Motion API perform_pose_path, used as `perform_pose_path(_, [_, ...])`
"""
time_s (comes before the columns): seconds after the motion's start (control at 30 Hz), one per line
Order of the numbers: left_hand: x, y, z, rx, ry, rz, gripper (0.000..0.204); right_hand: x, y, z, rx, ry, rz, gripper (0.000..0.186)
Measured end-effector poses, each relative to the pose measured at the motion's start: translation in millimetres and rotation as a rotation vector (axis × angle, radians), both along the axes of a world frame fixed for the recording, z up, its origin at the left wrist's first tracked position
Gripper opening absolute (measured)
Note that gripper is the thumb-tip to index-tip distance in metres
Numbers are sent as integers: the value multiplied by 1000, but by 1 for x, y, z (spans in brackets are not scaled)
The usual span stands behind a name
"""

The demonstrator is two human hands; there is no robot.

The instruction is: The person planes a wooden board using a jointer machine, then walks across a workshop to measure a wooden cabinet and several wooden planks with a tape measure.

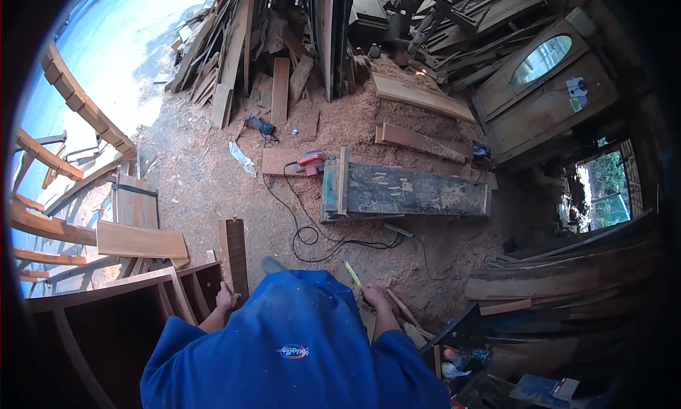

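Note:
My left hand [227, 296] is closed on the near end of a brown wooden board [233, 256], with the thumb showing on top. This board stretches away from me, just left of my blue-shirted body. In my closed right hand [377, 297] is a tape measure, whose narrow yellow blade [351, 273] sticks out forward and to the left. The tape's case is hidden by the hand. Left of the board stands a dark reddish wooden cabinet frame [177, 295], close to my left forearm.
Ahead lies a low worn workbench [418, 189], with a red power tool [310, 162] at its left end. A black cord [301, 203] loops over the sawdust-covered floor. Planks [142, 240] lie at left; stacked boards [553, 278] fill the right. A wooden door [546, 90] leans far right.

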State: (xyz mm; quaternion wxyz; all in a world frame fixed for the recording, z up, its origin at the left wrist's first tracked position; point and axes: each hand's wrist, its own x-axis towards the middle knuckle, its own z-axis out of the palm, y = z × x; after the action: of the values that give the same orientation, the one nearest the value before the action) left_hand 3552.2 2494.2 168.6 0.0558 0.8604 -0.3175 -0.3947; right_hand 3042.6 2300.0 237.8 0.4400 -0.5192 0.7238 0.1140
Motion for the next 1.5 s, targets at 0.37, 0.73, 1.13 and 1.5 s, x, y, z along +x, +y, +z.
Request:
perform_pose_path(0.37, [-33, -27, 14, 86, -96, -191, 62, -85, 121, -72, 142, -146, -403, 31])
perform_pose_path(0.73, [-140, -122, 71, -26, -10, -330, 49, -118, 205, -139, -99, -122, -303, 37])
perform_pose_path(1.13, [-223, -273, -1, -58, 82, -783, 51, -148, 207, -65, -184, -301, -966, 28])
perform_pose_path(1.5, [-303, -445, -15, 4, 173, -947, 56, -179, 122, -68, -288, 144, -460, 25])
